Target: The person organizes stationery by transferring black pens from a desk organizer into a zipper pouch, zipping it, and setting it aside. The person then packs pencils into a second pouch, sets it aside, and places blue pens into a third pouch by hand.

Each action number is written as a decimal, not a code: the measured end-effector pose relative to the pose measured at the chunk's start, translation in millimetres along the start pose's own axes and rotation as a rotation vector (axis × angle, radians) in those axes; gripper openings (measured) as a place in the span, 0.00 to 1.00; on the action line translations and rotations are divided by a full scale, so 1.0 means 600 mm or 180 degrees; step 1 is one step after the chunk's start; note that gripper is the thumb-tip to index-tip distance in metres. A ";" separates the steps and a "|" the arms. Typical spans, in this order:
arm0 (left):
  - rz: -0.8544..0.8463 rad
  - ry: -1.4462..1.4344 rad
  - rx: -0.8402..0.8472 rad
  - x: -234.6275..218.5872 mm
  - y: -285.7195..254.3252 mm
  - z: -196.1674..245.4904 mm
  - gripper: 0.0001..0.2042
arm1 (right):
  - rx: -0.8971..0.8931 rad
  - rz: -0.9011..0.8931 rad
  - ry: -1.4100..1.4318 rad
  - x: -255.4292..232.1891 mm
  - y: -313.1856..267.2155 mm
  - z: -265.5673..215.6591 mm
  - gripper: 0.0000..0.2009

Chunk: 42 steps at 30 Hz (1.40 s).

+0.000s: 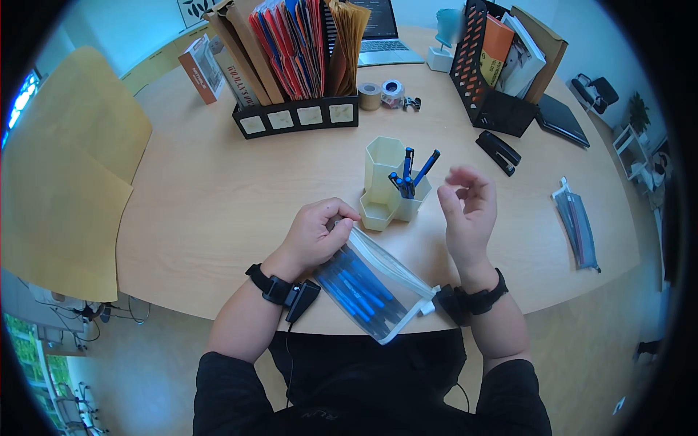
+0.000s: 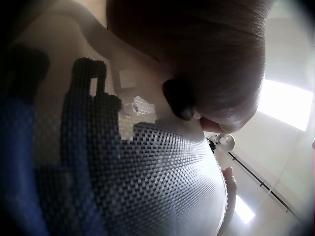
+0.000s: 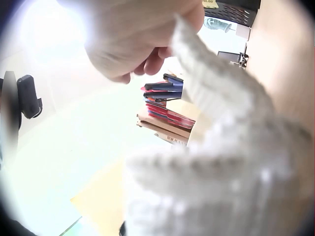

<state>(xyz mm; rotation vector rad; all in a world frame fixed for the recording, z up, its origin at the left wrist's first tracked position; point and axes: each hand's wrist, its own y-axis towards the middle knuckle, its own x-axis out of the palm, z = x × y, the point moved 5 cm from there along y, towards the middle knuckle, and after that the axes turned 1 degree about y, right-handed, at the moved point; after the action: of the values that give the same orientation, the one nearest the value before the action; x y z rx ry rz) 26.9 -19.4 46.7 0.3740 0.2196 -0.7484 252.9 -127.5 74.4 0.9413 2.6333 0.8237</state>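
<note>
My left hand [image 1: 317,231] pinches the upper corner of a see-through mesh zip pouch [image 1: 396,312] at the table's front edge. Several blue pens [image 1: 356,285] lie inside it; their blurred blue barrels [image 2: 22,162] show through the weave in the left wrist view. A small dark tip [image 2: 178,100] sticks out beneath the left hand there. My right hand [image 1: 471,214] is raised right of the pen holder [image 1: 383,174], fingers loosely bent and holding nothing. More blue-and-black pens [image 1: 408,178] stand in the holder's right cup. The pouch's pale zip edge [image 3: 211,88] blurs across the right wrist view.
Behind the holder stands a black file organizer [image 1: 294,116] with folders, beside tape rolls [image 1: 369,96] and a laptop [image 1: 385,47]. At the right are a magazine rack [image 1: 502,109], a stapler [image 1: 499,152] and another zip pouch [image 1: 576,225].
</note>
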 end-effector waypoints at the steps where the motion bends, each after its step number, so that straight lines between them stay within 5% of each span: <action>1: 0.0002 0.0048 0.0039 0.000 0.001 0.002 0.05 | 0.0000 0.0009 -0.0006 0.000 0.005 0.001 0.17; 4: -0.0061 0.0005 0.0013 0.002 0.000 0.000 0.06 | 0.0445 -0.0662 -0.0345 0.017 0.005 0.018 0.37; 7: -0.0037 -0.0051 -0.0046 0.002 -0.001 0.001 0.07 | 0.0710 -0.1176 -0.0042 0.038 -0.005 0.034 0.41; 14: -0.0057 0.0020 -0.0051 0.002 -0.001 0.008 0.07 | 0.0409 -0.1344 -0.0244 0.043 -0.005 0.016 0.45; 27: -0.0030 0.0027 0.0001 0.001 -0.001 0.005 0.05 | 0.0021 -0.1708 -0.0688 0.052 -0.008 0.008 0.28; 33: -0.0068 0.0090 -0.0129 0.002 0.000 0.010 0.07 | 0.0583 -0.1522 -0.0298 0.050 -0.010 0.021 0.28; 42: -0.0056 0.0105 -0.0153 0.002 0.001 0.008 0.07 | 0.0080 -0.1364 -0.1105 0.041 -0.007 0.022 0.19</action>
<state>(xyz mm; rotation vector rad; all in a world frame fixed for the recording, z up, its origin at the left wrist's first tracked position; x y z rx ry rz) 28.3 -21.7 50.7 0.3394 0.2716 -0.7535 236.8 -108.9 60.4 0.4428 2.4090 0.4739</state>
